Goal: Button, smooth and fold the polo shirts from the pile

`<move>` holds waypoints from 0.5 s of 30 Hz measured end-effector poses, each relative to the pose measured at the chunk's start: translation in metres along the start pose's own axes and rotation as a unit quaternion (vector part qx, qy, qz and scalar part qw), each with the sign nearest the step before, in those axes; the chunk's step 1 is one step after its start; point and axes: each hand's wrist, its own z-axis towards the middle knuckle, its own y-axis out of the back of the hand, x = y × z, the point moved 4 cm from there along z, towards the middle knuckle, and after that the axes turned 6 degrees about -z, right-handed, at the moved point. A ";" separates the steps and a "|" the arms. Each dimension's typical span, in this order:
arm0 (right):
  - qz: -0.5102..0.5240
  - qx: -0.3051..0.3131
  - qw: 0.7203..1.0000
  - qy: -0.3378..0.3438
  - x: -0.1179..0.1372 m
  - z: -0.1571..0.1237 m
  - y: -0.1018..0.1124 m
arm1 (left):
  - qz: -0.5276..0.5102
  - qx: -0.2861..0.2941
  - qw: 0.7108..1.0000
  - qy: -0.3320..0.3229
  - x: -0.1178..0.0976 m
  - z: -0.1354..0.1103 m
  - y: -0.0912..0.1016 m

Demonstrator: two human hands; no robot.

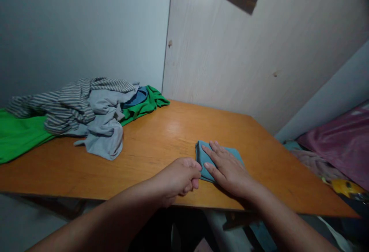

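Observation:
A small folded blue-grey cloth point(204, 156) lies near the front edge of the orange wooden table point(161, 144). My right hand point(227, 169) rests flat on top of it, fingers stretched out and pointing left. My left hand point(180, 177) is curled closed at the cloth's left edge, its fingertips pinching or touching that edge. Both forearms reach in from below the table's front edge.
A heap of clothes sits at the table's back left: a striped garment point(66, 104), a light grey one point(105, 132), a blue piece point(137, 98) and green fabric point(20, 136). Walls stand behind. A purple cloth point(340, 144) and a yellow object point(344, 187) lie at right.

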 end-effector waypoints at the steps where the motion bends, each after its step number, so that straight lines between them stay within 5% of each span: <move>1: 0.000 0.001 1.000 -0.001 0.000 0.000 -0.001 | -0.022 0.003 1.000 0.013 0.000 0.001 -0.001; 6: 0.009 -0.001 1.000 -0.006 0.000 0.001 -0.002 | -0.069 0.011 0.997 0.023 0.002 0.004 -0.009; 15: 0.013 0.017 1.000 -0.016 0.003 0.003 0.001 | 0.103 -0.017 0.994 -0.021 0.006 0.001 -0.011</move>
